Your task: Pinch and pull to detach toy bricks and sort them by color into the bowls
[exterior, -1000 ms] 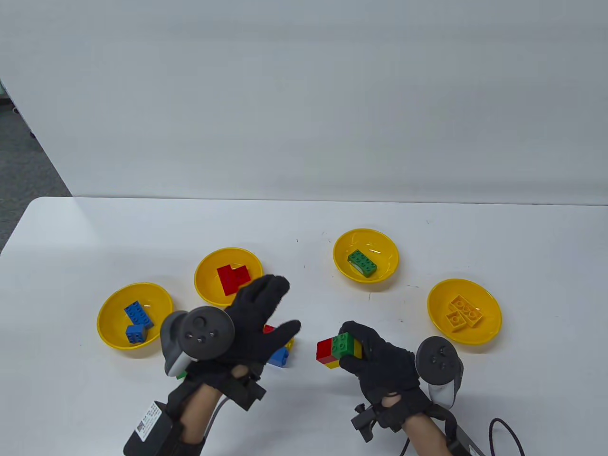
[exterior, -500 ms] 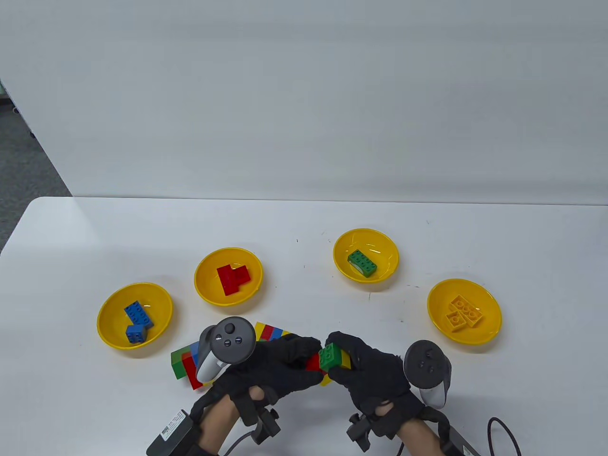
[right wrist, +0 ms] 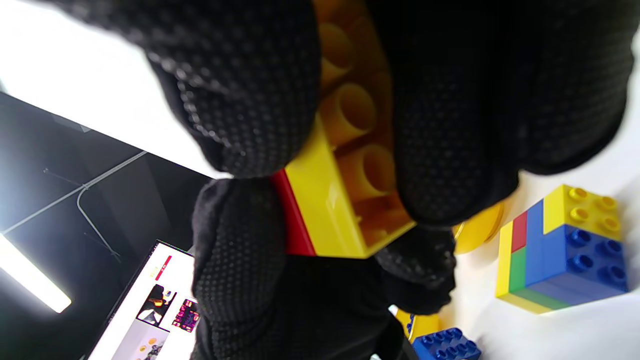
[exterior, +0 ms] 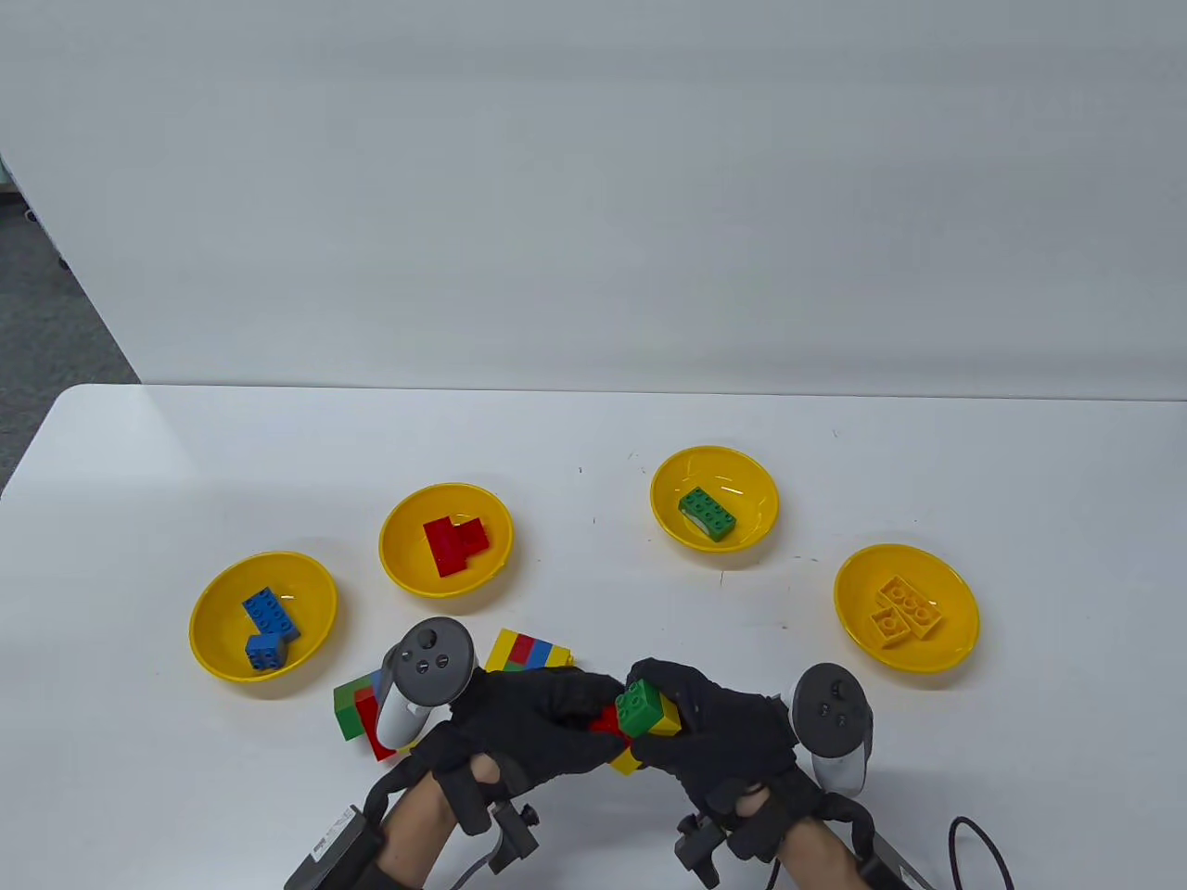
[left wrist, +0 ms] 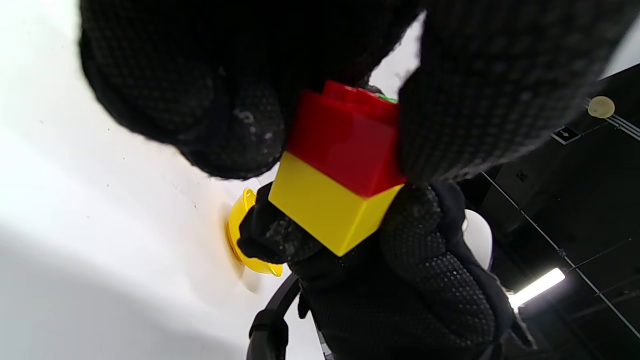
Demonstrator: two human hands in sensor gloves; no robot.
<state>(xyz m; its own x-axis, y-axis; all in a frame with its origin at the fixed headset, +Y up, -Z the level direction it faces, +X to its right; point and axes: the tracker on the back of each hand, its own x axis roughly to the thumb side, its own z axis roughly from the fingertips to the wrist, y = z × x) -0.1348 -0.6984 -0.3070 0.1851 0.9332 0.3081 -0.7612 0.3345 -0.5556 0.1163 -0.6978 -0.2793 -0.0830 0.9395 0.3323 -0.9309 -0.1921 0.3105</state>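
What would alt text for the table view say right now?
Both gloved hands, left hand and right hand, grip a small green, red and yellow brick stack between them above the table. Behind stand four yellow bowls holding blue, red, green and yellow bricks; two more mixed stacks lie near the left hand.

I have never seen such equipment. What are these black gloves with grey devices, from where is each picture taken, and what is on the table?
These are a person's two hands in black sensor gloves. The grey device strapped on the back of each hand is a tracker; the fingers do not hold it. One camera looks down at the table; the two close pictures come from cameras on each wrist.

On the table stand four yellow bowls: one with blue bricks, one with red, one with green, one with yellow. Two unsorted brick clusters lie near the hands.

The left hand and right hand both grip one small stack of green, red and yellow bricks.
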